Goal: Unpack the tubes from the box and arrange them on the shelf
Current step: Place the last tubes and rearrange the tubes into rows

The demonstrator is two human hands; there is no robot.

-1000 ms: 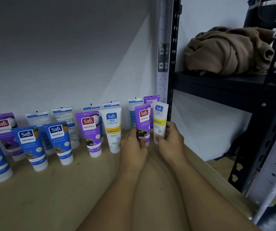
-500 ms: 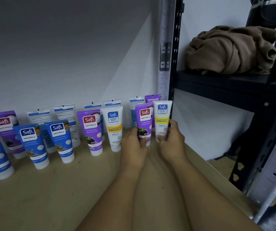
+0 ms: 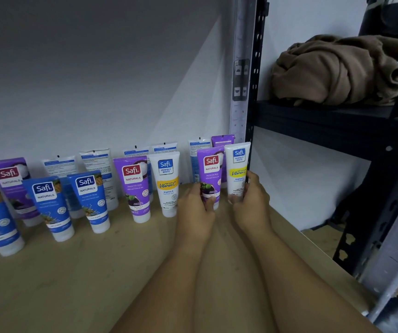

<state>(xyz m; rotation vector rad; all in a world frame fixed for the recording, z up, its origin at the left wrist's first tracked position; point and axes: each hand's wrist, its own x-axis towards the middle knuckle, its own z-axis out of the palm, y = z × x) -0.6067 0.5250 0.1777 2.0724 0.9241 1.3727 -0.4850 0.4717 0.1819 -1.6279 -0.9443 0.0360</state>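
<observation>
My left hand (image 3: 194,207) grips the lower part of a purple Safi tube (image 3: 210,171) standing upright on the wooden shelf (image 3: 85,272). Right beside it, my right hand (image 3: 250,203) holds a white Vitamin C tube (image 3: 237,167), also upright, close to the shelf's right post. To the left stand several more tubes in rows: a white one (image 3: 166,183), a purple one (image 3: 134,186), blue ones (image 3: 88,198) and others turned backwards against the wall. The box is out of view.
A perforated metal post (image 3: 241,68) bounds the shelf on the right. Beyond it, a black rack (image 3: 325,116) carries a bundled brown cloth (image 3: 337,70) and a dark bottle (image 3: 385,13). The grey wall (image 3: 97,80) backs the shelf.
Both hands have stayed on their tubes at the right end of the row; the white tube has been straightened and shifted slightly right, toward the post.
</observation>
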